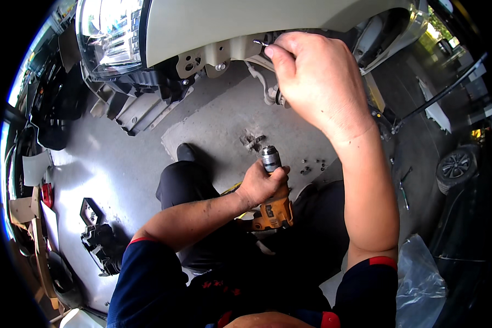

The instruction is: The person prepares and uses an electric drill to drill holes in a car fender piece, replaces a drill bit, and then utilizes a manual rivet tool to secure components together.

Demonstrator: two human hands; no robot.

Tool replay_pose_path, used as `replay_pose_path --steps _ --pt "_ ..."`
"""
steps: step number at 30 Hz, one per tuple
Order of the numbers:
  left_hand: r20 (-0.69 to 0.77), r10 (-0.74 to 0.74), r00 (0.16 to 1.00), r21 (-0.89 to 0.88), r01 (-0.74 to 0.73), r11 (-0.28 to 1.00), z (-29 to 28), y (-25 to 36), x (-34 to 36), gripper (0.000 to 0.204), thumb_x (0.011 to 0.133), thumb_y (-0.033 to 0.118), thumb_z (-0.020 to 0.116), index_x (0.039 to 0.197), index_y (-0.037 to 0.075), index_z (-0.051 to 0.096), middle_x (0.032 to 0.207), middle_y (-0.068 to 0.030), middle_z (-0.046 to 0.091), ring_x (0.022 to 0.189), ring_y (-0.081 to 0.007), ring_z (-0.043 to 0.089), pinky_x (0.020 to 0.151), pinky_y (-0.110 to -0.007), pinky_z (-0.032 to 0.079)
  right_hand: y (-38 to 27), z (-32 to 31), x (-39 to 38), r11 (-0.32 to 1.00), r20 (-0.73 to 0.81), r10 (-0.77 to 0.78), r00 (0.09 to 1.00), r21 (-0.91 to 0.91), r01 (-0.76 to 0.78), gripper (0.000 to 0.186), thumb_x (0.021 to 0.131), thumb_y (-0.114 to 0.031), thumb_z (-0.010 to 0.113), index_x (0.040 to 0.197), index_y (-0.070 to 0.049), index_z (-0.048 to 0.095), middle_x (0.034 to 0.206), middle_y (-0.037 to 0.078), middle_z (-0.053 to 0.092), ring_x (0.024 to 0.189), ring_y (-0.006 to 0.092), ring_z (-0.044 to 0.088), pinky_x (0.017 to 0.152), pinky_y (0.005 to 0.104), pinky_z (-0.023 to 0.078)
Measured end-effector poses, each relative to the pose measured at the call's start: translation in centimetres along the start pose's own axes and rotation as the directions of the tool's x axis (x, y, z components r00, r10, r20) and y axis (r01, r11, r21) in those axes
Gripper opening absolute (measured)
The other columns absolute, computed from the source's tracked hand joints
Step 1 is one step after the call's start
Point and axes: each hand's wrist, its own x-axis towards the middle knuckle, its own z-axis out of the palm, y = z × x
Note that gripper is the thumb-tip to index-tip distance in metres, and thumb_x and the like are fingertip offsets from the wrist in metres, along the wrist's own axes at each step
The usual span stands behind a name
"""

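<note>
My left hand (263,183) grips an orange cordless drill (273,210) just behind its grey chuck (269,157), held low above my knees. My right hand (316,76) is raised to the lower edge of a cream car fender (246,22). Its thumb and forefinger pinch a small metal fastener (260,43) against the fender's mounting tab (213,57). A headlight (112,35) sits at the left end of the fender.
Grey concrete floor (218,126) lies below, with several small bolts (311,167) scattered near the drill. Black car parts (101,240) lie at lower left, a clear plastic bag (421,284) at lower right, a wheel (455,164) at the right.
</note>
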Motion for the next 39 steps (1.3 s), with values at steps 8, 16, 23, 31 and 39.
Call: replay_pose_path --steps 8,16,23,31,39 --pt "-0.025 -0.041 0.999 0.001 0.041 0.999 0.4 -0.5 0.3 0.034 0.092 0.029 0.071 0.101 -0.002 0.061 0.088 -0.0094 0.072 0.082 -0.0171 0.069 0.078 -0.034 0.056 -0.4 2.4 -1.1 0.962 -0.032 0.111 0.993 0.255 -0.099 0.025 0.094 -0.021 0.066 0.074 -0.005 0.068 0.070 0.018 0.069 0.068 0.0371 0.071 0.064 0.0453 0.057" --pt "-0.060 -0.122 0.991 -0.087 0.117 0.989 0.4 -0.2 0.8 0.029 0.094 0.024 0.070 0.103 -0.002 0.063 0.093 -0.0088 0.071 0.086 -0.0157 0.067 0.079 -0.033 0.056 4.6 6.1 -2.6 0.785 -0.499 0.141 0.855 0.582 0.210 0.013 0.097 -0.015 0.069 0.091 -0.004 0.072 0.071 0.008 0.069 0.066 0.0211 0.069 0.061 0.0314 0.053" --pt "-0.135 -0.138 0.981 -0.072 0.129 0.989 0.6 -1.6 1.8 0.029 0.094 0.024 0.071 0.104 -0.002 0.062 0.091 -0.0067 0.070 0.084 -0.0148 0.066 0.078 -0.033 0.056 6.5 10.9 -0.8 -0.417 0.184 0.039 0.982 0.896 -0.151 0.015 0.104 -0.013 0.055 0.114 -0.003 0.061 0.089 0.005 0.064 0.073 0.0112 0.057 0.066 0.0265 0.046" --pt "-0.157 -0.066 0.985 0.006 0.068 0.998 0.8 -2.3 3.7 0.029 0.096 0.025 0.070 0.105 -0.002 0.063 0.088 -0.0025 0.069 0.081 -0.0114 0.062 0.076 -0.031 0.053 5.3 11.9 0.6 -0.748 0.129 -0.170 0.977 0.628 -0.213 0.015 0.102 -0.006 0.053 0.115 -0.012 0.058 0.087 -0.004 0.049 0.076 0.0109 0.045 0.068 0.0303 0.038" --pt "-0.124 -0.095 0.988 0.098 0.107 0.989 0.6 -2.9 3.8 0.028 0.095 0.025 0.072 0.101 0.000 0.061 0.085 -0.0022 0.067 0.080 -0.0106 0.060 0.074 -0.032 0.053 6.5 12.5 0.0 -0.644 0.074 -0.188 0.979 0.744 -0.180 0.019 0.105 -0.007 0.052 0.123 -0.004 0.058 0.094 0.000 0.057 0.079 0.0112 0.050 0.070 0.0284 0.042"
